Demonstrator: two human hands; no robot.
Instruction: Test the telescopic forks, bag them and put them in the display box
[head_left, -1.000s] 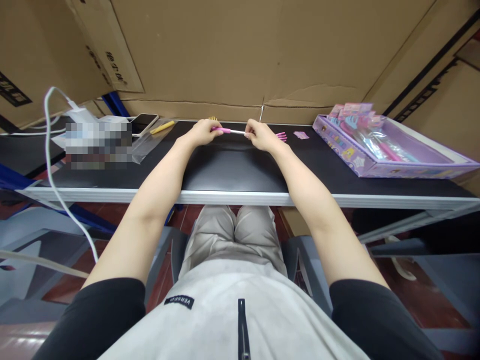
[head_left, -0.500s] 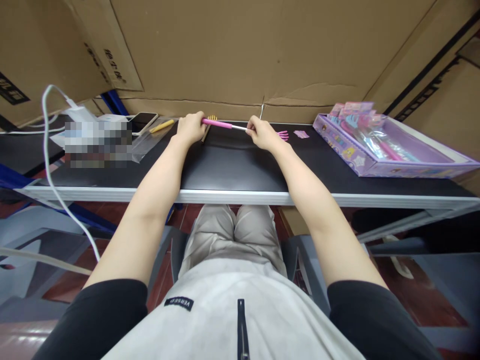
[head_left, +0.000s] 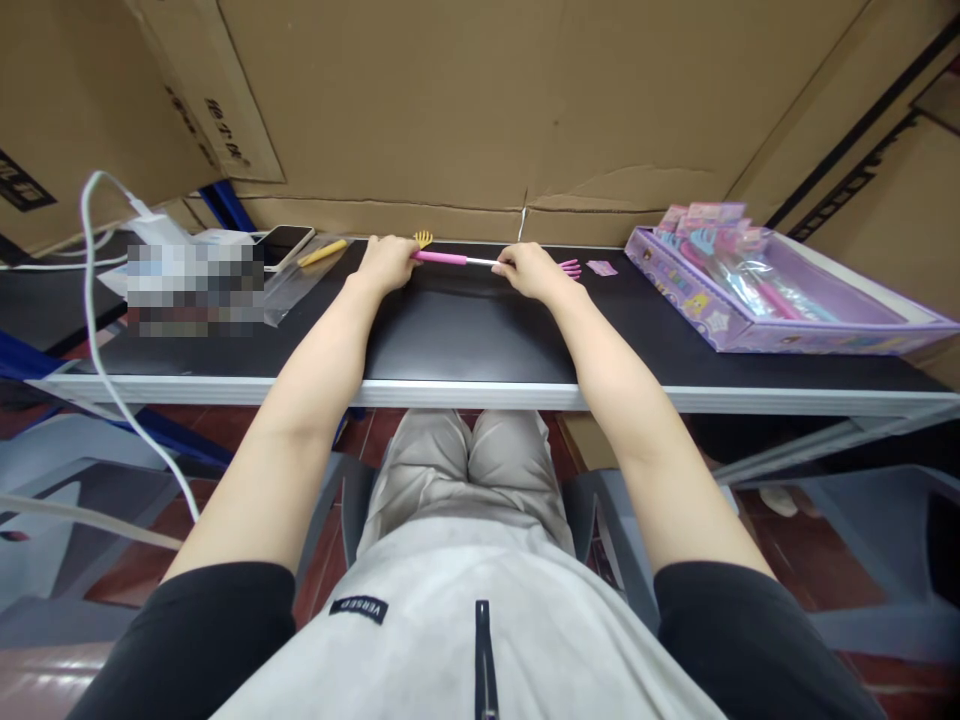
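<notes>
Both my hands are at the far side of the black table, closed on one thin pink stick with a white metal shaft. My left hand grips its pink handle end. My right hand pinches the white shaft end, and a pink claw-shaped head pokes out past its fingers. A yellow claw-shaped piece lies just behind my left hand.
A purple box of packaged pink toys stands at the right. A small pink card lies near it. At the left are a phone, a clear bag with a yellow stick, a white charger and cable. Cardboard walls rise behind.
My left hand slid left along the pink stick and lifted, lengthening it, then came back down to the table. My right hand stayed almost still.
</notes>
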